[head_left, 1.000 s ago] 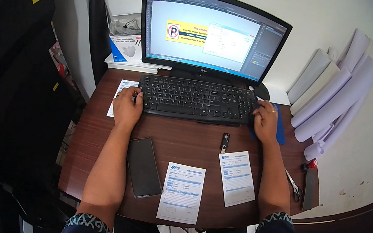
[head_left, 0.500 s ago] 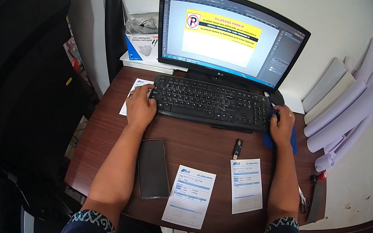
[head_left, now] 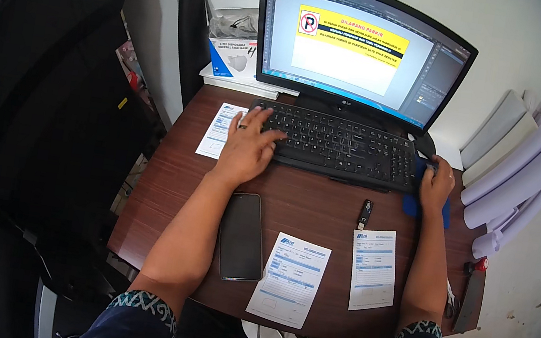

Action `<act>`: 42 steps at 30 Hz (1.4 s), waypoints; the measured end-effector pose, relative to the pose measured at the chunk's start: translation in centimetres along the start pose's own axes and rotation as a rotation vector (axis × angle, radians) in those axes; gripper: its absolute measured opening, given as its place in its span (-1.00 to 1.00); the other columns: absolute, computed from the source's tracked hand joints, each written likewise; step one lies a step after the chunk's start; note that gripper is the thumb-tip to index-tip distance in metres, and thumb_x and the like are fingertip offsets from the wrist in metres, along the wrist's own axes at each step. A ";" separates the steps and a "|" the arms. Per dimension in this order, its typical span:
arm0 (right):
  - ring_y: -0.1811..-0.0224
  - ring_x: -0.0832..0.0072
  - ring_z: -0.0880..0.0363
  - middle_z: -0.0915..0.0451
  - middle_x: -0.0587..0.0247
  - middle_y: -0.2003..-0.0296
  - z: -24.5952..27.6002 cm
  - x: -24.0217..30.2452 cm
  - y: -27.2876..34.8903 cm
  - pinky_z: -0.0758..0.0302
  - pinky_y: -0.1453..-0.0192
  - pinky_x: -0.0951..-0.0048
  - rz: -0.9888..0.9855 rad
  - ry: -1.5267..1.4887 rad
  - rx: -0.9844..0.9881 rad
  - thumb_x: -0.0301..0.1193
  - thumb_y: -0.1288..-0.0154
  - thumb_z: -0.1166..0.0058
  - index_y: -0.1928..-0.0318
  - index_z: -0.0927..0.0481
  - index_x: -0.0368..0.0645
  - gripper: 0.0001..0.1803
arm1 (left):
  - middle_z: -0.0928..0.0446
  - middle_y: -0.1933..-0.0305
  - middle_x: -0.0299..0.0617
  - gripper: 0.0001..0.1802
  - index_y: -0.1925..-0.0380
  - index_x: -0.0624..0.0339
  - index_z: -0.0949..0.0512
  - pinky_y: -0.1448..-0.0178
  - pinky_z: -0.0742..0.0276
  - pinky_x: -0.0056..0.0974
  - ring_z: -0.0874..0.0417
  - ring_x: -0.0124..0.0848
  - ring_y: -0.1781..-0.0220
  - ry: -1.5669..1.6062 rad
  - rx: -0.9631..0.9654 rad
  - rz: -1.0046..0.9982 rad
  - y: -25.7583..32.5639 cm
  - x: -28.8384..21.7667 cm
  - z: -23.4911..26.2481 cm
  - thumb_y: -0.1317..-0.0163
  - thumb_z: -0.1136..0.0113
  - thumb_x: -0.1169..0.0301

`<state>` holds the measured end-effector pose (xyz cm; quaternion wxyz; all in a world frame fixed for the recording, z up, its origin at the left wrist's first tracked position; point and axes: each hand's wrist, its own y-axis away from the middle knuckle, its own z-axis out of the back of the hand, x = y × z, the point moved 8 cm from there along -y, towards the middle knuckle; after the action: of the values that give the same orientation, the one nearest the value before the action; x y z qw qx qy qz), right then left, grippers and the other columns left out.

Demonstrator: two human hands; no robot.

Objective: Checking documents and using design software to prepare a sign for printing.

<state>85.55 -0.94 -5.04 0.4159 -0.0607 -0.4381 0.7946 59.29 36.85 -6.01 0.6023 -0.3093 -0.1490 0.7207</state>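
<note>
My left hand (head_left: 245,150) is over the left end of a black keyboard (head_left: 340,146), fingers spread across the keys and nothing held. At the keyboard's right end, my right hand (head_left: 435,188) curls over a computer mouse, which is mostly hidden beneath it. A blue mouse pad (head_left: 446,213) shows around that hand. Behind the keyboard stands a black monitor (head_left: 349,62), its screen showing a yellow sign layout with a crossed-out letter in a red circle. Partly under my left hand lies a printed paper form (head_left: 213,141).
A dark phone (head_left: 242,238), two paper forms (head_left: 289,280) (head_left: 372,272) and a black USB stick (head_left: 364,214) lie on the brown desk (head_left: 161,201). White paper rolls (head_left: 516,164) lean at right. A face mask box (head_left: 234,59) sits back left, beside a large black machine (head_left: 36,99).
My left hand has moved from the keyboard's left edge onto the keys, with its fingers spreading. My right hand stays at the mouse. The whole view has shifted slightly.
</note>
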 end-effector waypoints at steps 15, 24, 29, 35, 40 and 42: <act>0.01 0.10 -0.64 -0.65 0.07 0.09 -1.4 -2.9 0.6 -0.53 -0.14 0.18 -0.155 -0.101 0.031 -0.41 -0.19 -0.24 0.13 -0.68 -0.16 -0.77 | -0.40 -0.37 0.03 -0.42 -0.29 0.02 -0.46 -0.53 -0.03 0.20 -0.35 0.00 -0.44 -0.058 -0.160 0.328 1.2 4.9 0.5 -0.19 -0.03 0.41; 0.03 0.12 -0.66 -0.65 0.07 0.09 -1.5 -2.6 0.4 -0.56 -0.11 0.22 -0.185 -0.116 0.071 -0.41 -0.19 -0.29 0.12 -0.68 -0.20 -0.75 | -0.52 -0.26 -0.11 -0.47 -0.23 0.01 -0.49 -0.51 -0.07 0.13 -0.44 -0.10 -0.38 -0.047 -0.106 0.400 1.3 5.5 0.0 -0.21 0.02 0.42; -0.01 0.10 -0.64 -0.64 0.07 0.05 -1.1 -2.3 0.6 -0.55 -0.13 0.19 -0.184 -0.105 0.040 -0.40 -0.20 -0.27 0.04 -0.67 -0.17 -0.70 | -0.54 -0.24 -0.12 -0.47 -0.23 0.02 -0.49 -0.50 -0.08 0.13 -0.44 -0.12 -0.38 -0.036 -0.067 0.419 1.3 5.6 -0.4 -0.20 0.02 0.42; -0.05 0.08 -0.62 -0.63 0.10 0.03 -1.5 -2.7 0.9 -0.53 -0.16 0.13 -0.260 -0.031 0.076 -0.34 -0.18 -0.26 0.04 -0.67 -0.10 -0.68 | -0.47 -0.31 -0.09 -0.43 -0.27 -0.09 -0.48 -0.54 -0.03 0.18 -0.36 -0.08 -0.45 -0.060 -0.008 0.423 1.4 6.0 -1.1 -0.20 0.01 0.43; -0.07 0.08 -0.60 -0.63 0.14 0.01 -1.4 -3.0 0.8 -0.52 -0.17 0.12 -0.258 -0.032 0.076 -0.33 -0.17 -0.26 0.06 -0.67 -0.07 -0.70 | -0.35 -0.43 -0.03 -0.38 -0.32 -0.21 -0.45 -0.60 0.11 0.28 -0.21 -0.04 -0.56 -0.104 0.020 0.436 1.4 6.3 -1.6 -0.21 -0.02 0.44; -0.08 0.08 -0.59 -0.62 0.16 0.00 -1.4 -3.2 1.0 -0.52 -0.17 0.11 -0.312 -0.003 0.095 -0.32 -0.18 -0.25 0.06 -0.67 -0.05 -0.70 | -0.34 -0.45 -0.02 -0.38 -0.33 -0.22 -0.45 -0.60 0.12 0.29 -0.18 -0.03 -0.58 -0.109 0.029 0.442 1.3 6.2 -1.6 -0.21 -0.02 0.44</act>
<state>87.63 -2.63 -7.49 0.5362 0.0290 -0.4048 0.7401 58.73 42.20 -9.67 0.4251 -0.2862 -0.0994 0.8529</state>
